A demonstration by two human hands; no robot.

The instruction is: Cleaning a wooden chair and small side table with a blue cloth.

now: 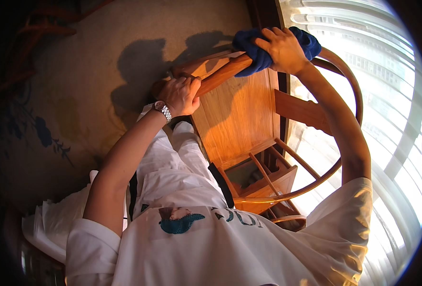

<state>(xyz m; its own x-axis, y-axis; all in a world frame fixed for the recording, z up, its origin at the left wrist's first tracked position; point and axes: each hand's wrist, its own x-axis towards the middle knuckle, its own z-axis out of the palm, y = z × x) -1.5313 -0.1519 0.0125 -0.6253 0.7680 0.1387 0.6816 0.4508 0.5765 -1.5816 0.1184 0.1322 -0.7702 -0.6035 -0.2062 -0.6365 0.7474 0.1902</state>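
A wooden armchair point(239, 118) with a curved rail and a flat seat stands before me. My left hand point(180, 93), with a metal-banded watch on its wrist, grips the near end of the chair's armrest point(223, 73). Farther along the same curved rail, my right hand point(282, 48) presses a dark blue cloth point(252, 53) around the wood. The cloth hides the stretch of rail under it. Below the right forearm is the chair's back splat point(302, 109).
Bright windows with blinds point(386, 89) lie beyond the chair on the right. A small wooden cabinet point(268, 186) stands beside the chair. Patterned carpet point(75, 107) covers the floor at left, with dark wooden furniture point(43, 30) at the upper left.
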